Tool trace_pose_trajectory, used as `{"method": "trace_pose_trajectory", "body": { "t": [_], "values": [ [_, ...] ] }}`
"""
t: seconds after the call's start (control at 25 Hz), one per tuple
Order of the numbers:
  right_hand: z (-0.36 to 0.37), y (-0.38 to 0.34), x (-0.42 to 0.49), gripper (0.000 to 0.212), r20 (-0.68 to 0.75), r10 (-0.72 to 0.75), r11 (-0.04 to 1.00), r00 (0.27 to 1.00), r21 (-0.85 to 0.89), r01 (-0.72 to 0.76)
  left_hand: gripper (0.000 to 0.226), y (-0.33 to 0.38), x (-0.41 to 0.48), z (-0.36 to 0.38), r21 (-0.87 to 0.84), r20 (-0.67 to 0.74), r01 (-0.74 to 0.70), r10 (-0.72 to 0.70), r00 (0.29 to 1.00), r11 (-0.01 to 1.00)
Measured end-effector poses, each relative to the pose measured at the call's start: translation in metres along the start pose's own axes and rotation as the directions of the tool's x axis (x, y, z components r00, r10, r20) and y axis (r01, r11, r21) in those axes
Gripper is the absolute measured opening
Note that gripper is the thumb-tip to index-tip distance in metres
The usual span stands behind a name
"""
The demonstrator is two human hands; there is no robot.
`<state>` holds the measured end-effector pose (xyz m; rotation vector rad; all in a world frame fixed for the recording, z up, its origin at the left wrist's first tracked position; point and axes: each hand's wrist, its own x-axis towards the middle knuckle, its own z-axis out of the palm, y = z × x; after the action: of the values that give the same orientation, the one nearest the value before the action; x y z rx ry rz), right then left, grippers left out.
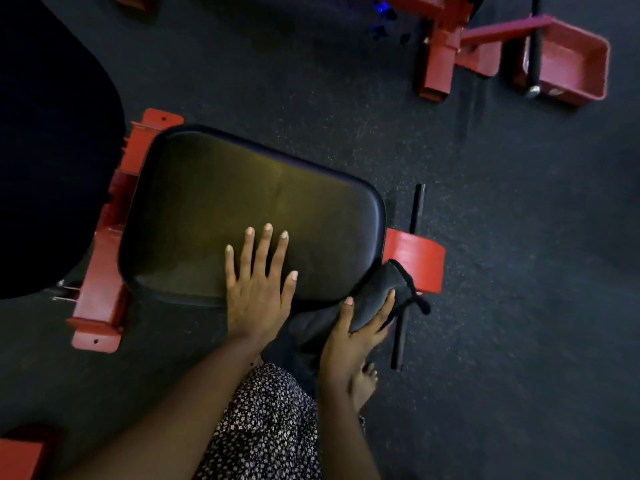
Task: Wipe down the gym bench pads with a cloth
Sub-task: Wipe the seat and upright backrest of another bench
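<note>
Five straight, spread fingers (266,244) of the left hand (258,292) lie flat on the bench pad (242,188) near its lower edge. Just right of it, the right hand (353,337) grips a dark cloth (375,299) at the pad's lower-right corner. The pad stretches up and left from there. In the upper right of the frame, a red tray (604,67) holds a black bar (535,39).

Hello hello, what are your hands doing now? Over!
Left hand flat on the pad. Right hand grips the cloth by the pad's corner. Nothing else on the pad.
</note>
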<state>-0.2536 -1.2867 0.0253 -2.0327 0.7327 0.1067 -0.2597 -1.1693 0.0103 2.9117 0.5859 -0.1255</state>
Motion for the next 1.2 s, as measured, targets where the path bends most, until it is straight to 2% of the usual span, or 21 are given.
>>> {"method": "trace_pose_trajectory", "body": {
  "t": [0.08, 0.16, 0.24, 0.28, 0.36, 0.4, 0.44, 0.48, 0.52, 0.56, 0.6, 0.64, 0.68, 0.72, 0.76, 0.8, 0.84, 0.92, 1.04, 1.12, 1.2],
  "values": [
    [0.01, 0.001, -0.024, 0.072, -0.038, 0.06, 0.997, 0.997, 0.055, -0.058, 0.062, -0.004, 0.0, -0.004, -0.063, 0.052, -0.015, 0.018, 0.998, 0.998],
    [0.013, 0.003, -0.041, 0.07, 0.01, 0.065, 0.992, 0.998, 0.109, -0.066, 0.064, -0.015, 0.003, -0.012, -0.22, 0.115, -0.045, 0.071, 0.991, 0.974],
    [0.003, 0.008, -0.055, 0.07, 0.06, 0.0, 0.996, 0.998, 0.087, -0.005, 0.063, -0.03, -0.006, -0.024, -0.406, 0.143, -0.054, 0.122, 0.982, 0.912],
    [-0.008, 0.011, -0.059, 0.069, 0.069, -0.074, 0.997, 0.995, 0.037, 0.072, 0.06, -0.035, -0.017, -0.031, -0.467, 0.127, -0.031, 0.102, 0.987, 0.884],
    [-0.039, 0.015, -0.061, 0.065, 0.19, -0.205, 0.961, 0.96, -0.148, 0.234, 0.049, -0.034, -0.049, -0.049, -0.594, 0.068, 0.118, -0.097, 0.993, 0.796],
    [-0.055, 0.016, -0.058, 0.064, 0.278, -0.266, 0.915, 0.923, -0.229, 0.332, 0.044, -0.028, -0.065, -0.057, -0.685, 0.069, 0.242, -0.269, 0.961, 0.687],
    [-0.071, 0.011, -0.052, 0.064, 0.371, -0.349, 0.852, 0.861, -0.257, 0.456, 0.041, -0.02, -0.077, -0.062, -0.778, 0.125, 0.37, -0.453, 0.883, 0.507],
    [-0.084, 0.002, -0.045, 0.063, 0.471, -0.452, 0.76, 0.758, -0.241, 0.603, 0.04, -0.012, -0.085, -0.065, -0.844, 0.258, 0.48, -0.602, 0.756, 0.241],
    [-0.093, -0.014, -0.037, 0.064, 0.578, -0.547, 0.625, 0.606, -0.2, 0.755, 0.04, -0.005, -0.088, -0.067, -0.849, 0.438, 0.523, -0.663, 0.607, -0.082],
    [-0.094, -0.031, -0.026, 0.063, 0.678, -0.618, 0.425, 0.399, -0.139, 0.895, 0.042, -0.002, -0.086, -0.065, -0.792, 0.601, 0.474, -0.631, 0.491, -0.385],
    [-0.089, -0.047, -0.012, 0.058, 0.75, -0.642, 0.182, 0.156, -0.049, 0.982, 0.045, -0.001, -0.082, -0.061, -0.699, 0.714, 0.388, -0.549, 0.435, -0.6],
    [-0.079, -0.058, 0.007, 0.052, 0.799, -0.597, -0.049, -0.078, 0.061, 0.997, 0.051, -0.001, -0.074, -0.056, -0.606, 0.775, 0.306, -0.46, 0.433, -0.734],
    [-0.066, -0.069, 0.025, 0.048, 0.817, -0.497, -0.254, -0.292, 0.184, 0.949, 0.058, -0.003, -0.067, -0.051, -0.539, 0.794, 0.228, -0.398, 0.46, -0.811],
    [-0.051, -0.077, 0.044, 0.046, 0.805, -0.36, -0.423, -0.472, 0.31, 0.852, 0.065, -0.007, -0.058, -0.044, -0.5, 0.789, 0.159, -0.372, 0.489, -0.851],
    [-0.036, -0.085, 0.062, 0.044, 0.766, -0.201, -0.55, -0.61, 0.427, 0.718, 0.07, -0.012, -0.05, -0.041, -0.481, 0.78, 0.103, -0.371, 0.504, -0.871],
    [-0.022, -0.094, 0.075, 0.043, 0.717, -0.036, -0.632, -0.696, 0.523, 0.572, 0.075, -0.015, -0.046, -0.038, -0.465, 0.782, 0.064, -0.376, 0.497, -0.883],
    [-0.01, -0.102, 0.083, 0.042, 0.672, 0.097, -0.678, -0.734, 0.584, 0.446, 0.079, -0.017, -0.044, -0.037, -0.446, 0.785, 0.03, -0.375, 0.493, -0.895],
    [0.009, -0.112, 0.082, 0.037, 0.611, 0.266, -0.699, -0.745, 0.655, 0.288, 0.085, -0.015, -0.048, -0.035, -0.414, 0.789, -0.02, -0.37, 0.491, -0.91],
    [0.034, -0.114, 0.067, 0.026, 0.494, 0.455, -0.671, -0.741, 0.737, 0.079, 0.085, -0.009, -0.061, -0.031, -0.422, 0.782, -0.067, -0.4, 0.478, -0.904],
    [0.055, -0.12, 0.05, 0.023, 0.423, 0.527, -0.635, -0.737, 0.772, -0.011, 0.079, -0.005, -0.069, -0.03, -0.481, 0.778, -0.111, -0.481, 0.403, -0.87],
    [0.075, -0.129, 0.019, 0.027, 0.4, 0.514, -0.638, -0.759, 0.77, -0.027, 0.072, 0.0, -0.078, -0.027, -0.52, 0.779, -0.241, -0.57, 0.26, -0.82]
  ]
}}
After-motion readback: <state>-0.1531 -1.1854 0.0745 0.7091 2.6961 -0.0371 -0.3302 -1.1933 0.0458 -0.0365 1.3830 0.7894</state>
